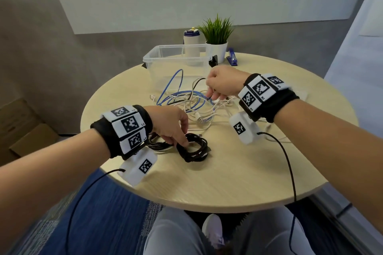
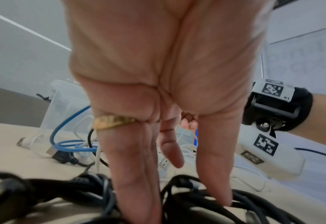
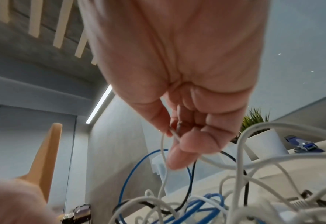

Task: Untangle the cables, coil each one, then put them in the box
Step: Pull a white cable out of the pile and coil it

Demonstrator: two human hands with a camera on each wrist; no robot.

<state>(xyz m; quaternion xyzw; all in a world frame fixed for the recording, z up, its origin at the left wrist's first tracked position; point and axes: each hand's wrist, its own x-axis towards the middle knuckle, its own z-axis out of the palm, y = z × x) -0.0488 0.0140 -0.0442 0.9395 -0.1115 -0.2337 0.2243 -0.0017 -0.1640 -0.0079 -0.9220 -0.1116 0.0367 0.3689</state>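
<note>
My right hand [image 1: 222, 83] pinches a thin white cable [image 3: 163, 160] between thumb and fingertips, with a black strand [image 3: 191, 174] running under the same fingers; I cannot tell whether that one is gripped too. My left hand [image 1: 171, 123], fingers straight, presses down on the coiled black cable [image 1: 193, 148], which lies on the near side of the tangle [image 1: 191, 101]. The box [image 1: 176, 62] stands just beyond the tangle, nothing visible in it yet. Risk: the white lead threads through the blue cable's [image 1: 172, 87] loops, so a hard pull likely cinches a knot or drags the heap. If my left lifts, the coil may spring open.
</note>
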